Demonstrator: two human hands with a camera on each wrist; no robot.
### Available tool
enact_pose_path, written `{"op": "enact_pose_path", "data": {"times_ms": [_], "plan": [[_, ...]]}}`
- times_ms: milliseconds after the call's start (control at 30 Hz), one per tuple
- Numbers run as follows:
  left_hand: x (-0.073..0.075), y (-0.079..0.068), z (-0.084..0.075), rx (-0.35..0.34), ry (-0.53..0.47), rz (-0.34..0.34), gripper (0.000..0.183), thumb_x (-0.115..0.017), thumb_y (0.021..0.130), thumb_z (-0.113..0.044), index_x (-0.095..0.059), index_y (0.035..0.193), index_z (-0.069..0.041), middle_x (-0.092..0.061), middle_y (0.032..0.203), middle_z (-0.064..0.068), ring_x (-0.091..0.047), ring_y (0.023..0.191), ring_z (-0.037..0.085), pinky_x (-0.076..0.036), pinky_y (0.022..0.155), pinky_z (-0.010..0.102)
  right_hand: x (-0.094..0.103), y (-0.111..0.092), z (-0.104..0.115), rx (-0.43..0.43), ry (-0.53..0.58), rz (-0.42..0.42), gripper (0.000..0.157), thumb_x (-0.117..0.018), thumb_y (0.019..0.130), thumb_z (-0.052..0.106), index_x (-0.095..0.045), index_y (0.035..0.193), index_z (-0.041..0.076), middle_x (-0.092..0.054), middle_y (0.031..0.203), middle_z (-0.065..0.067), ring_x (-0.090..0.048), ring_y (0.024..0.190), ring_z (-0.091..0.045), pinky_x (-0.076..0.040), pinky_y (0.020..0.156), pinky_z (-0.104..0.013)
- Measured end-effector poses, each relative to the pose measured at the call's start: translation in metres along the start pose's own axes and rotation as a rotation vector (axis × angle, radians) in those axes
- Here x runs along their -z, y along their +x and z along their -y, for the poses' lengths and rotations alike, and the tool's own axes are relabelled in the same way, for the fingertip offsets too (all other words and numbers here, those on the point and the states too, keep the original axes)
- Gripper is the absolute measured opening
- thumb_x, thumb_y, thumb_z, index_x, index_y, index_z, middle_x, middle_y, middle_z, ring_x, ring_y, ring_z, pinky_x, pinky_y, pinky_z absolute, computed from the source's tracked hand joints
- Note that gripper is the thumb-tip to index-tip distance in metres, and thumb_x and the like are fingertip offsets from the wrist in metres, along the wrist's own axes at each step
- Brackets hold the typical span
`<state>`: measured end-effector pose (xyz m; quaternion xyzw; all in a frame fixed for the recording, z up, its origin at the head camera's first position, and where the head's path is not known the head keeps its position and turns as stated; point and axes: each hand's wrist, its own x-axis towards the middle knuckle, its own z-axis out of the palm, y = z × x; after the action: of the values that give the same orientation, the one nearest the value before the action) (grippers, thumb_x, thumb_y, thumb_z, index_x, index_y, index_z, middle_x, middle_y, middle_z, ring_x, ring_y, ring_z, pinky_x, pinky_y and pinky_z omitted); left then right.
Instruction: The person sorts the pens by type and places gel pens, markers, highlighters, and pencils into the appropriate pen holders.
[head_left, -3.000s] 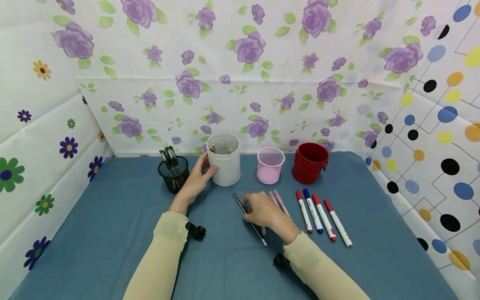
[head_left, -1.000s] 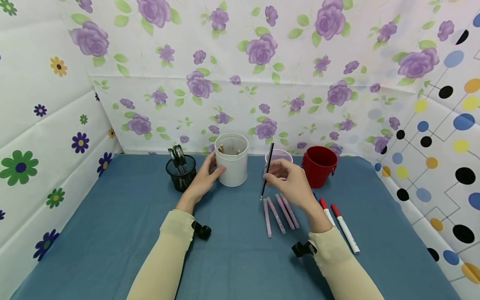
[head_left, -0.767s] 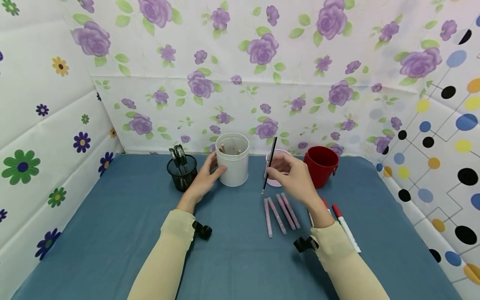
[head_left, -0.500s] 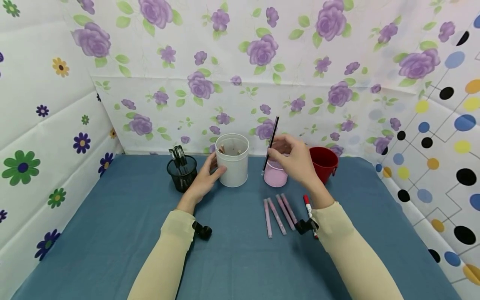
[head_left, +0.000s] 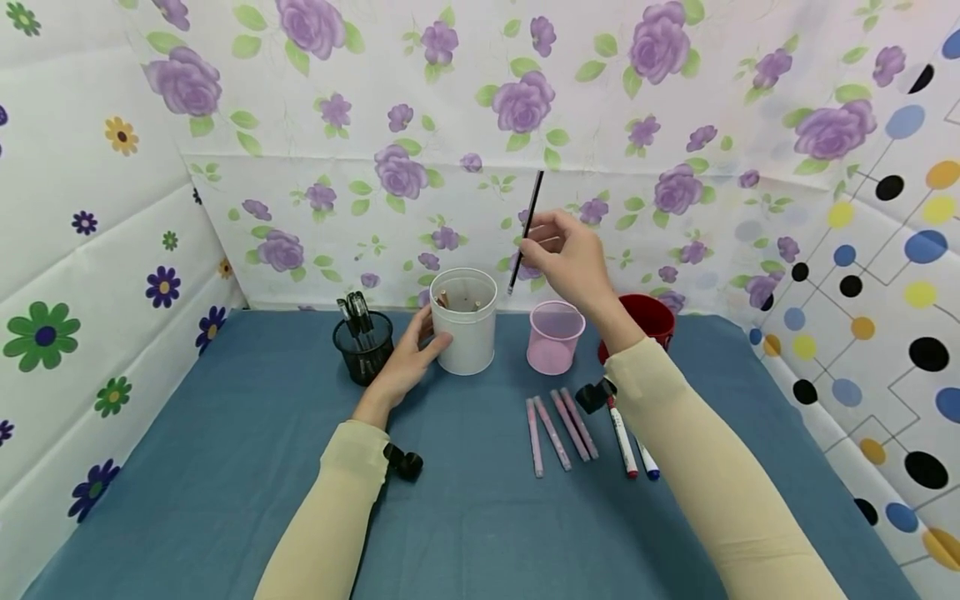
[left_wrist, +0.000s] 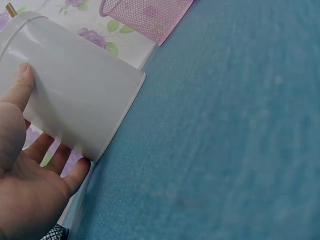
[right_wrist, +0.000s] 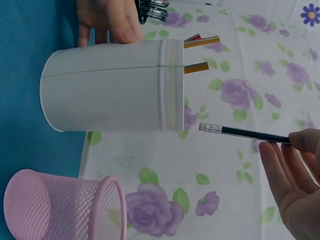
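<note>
My right hand (head_left: 572,257) pinches a black pencil (right_wrist: 255,134) between thumb and fingers. The pencil is raised and tilted, its eraser end down, just right of and above the rim of a tall white pen holder (head_left: 467,337). Several pencils (right_wrist: 197,67) poke up inside that holder, close to its left side. My left hand (head_left: 405,358) holds the white holder from the left, thumb (left_wrist: 22,82) on its front and fingers around the far side. The holder stands upright on the blue cloth.
Left of the white holder is a black mesh cup (head_left: 362,362) of black pens. To its right stand a pink mesh cup (head_left: 553,354) and a red pot (head_left: 651,312), partly behind my forearm. Several pink pens (head_left: 548,429) and markers (head_left: 622,437) lie in front.
My right hand picked the pencil up off the cloth, lifted it past the pink cup, and brought it up and left toward the white holder. The left hand stays on the holder.
</note>
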<state>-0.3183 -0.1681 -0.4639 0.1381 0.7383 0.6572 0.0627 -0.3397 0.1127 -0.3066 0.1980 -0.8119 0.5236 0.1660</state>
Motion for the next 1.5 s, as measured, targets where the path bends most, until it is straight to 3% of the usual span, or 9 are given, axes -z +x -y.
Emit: {"op": "enact_pose_path", "data": {"times_ms": [233, 533, 900, 1133, 1267, 1500], "plan": [[0.0, 0.001, 0.0, 0.001, -0.001, -0.003, 0.075, -0.058, 0.112, -0.029, -0.014, 0.172, -0.023, -0.018, 0.176, 0.013, -0.016, 0.163, 0.037, -0.024, 0.129, 0.06, -0.018, 0.016, 0.011, 0.035, 0.081, 0.015, 0.027, -0.073, 0.1, 0.006, -0.069, 0.126, 0.002, -0.073, 0.107, -0.016, -0.077, 0.09, -0.027, -0.066, 0.078, -0.032], [0.001, 0.002, 0.001, -0.006, 0.007, -0.006, 0.075, -0.058, 0.112, -0.03, -0.013, 0.172, -0.022, -0.018, 0.176, 0.014, -0.016, 0.163, 0.037, -0.024, 0.129, 0.06, -0.041, 0.027, 0.009, 0.056, 0.042, 0.068, 0.025, -0.073, 0.1, 0.005, -0.07, 0.124, 0.001, -0.075, 0.105, -0.016, -0.078, 0.089, -0.03, -0.066, 0.077, -0.033], [0.001, 0.005, 0.004, -0.005, 0.006, 0.0, 0.076, -0.057, 0.112, -0.03, -0.012, 0.173, -0.02, -0.017, 0.176, 0.014, -0.015, 0.163, 0.038, -0.023, 0.129, 0.06, -0.062, 0.025, 0.0, 0.007, 0.015, 0.137, 0.028, -0.074, 0.101, 0.009, -0.069, 0.127, 0.002, -0.075, 0.109, -0.015, -0.078, 0.091, -0.027, -0.066, 0.079, -0.033], [0.004, 0.016, 0.024, -0.003, 0.017, -0.007, 0.075, -0.056, 0.112, -0.033, -0.011, 0.172, -0.026, -0.017, 0.176, 0.011, -0.016, 0.163, 0.036, -0.024, 0.129, 0.06, -0.068, 0.022, -0.008, -0.019, 0.023, 0.171, 0.027, -0.074, 0.102, 0.009, -0.069, 0.127, 0.002, -0.075, 0.108, -0.015, -0.077, 0.089, -0.027, -0.066, 0.079, -0.032], [0.003, 0.015, 0.023, -0.008, 0.022, -0.01, 0.077, -0.058, 0.111, -0.039, -0.014, 0.172, -0.029, -0.02, 0.176, 0.009, -0.017, 0.163, 0.034, -0.025, 0.128, 0.06, -0.069, 0.02, -0.012, -0.04, 0.003, 0.19, 0.027, -0.073, 0.102, 0.011, -0.069, 0.127, 0.004, -0.075, 0.108, -0.013, -0.077, 0.09, -0.025, -0.066, 0.08, -0.033], [0.004, 0.015, 0.024, 0.013, 0.024, -0.008, 0.076, -0.057, 0.112, -0.033, -0.01, 0.173, -0.026, -0.017, 0.177, 0.012, -0.015, 0.163, 0.036, -0.024, 0.128, 0.061, -0.069, 0.016, -0.014, -0.061, -0.011, 0.204, 0.023, -0.073, 0.102, 0.011, -0.071, 0.125, 0.007, -0.075, 0.107, -0.011, -0.077, 0.093, -0.024, -0.065, 0.081, -0.032]]}}
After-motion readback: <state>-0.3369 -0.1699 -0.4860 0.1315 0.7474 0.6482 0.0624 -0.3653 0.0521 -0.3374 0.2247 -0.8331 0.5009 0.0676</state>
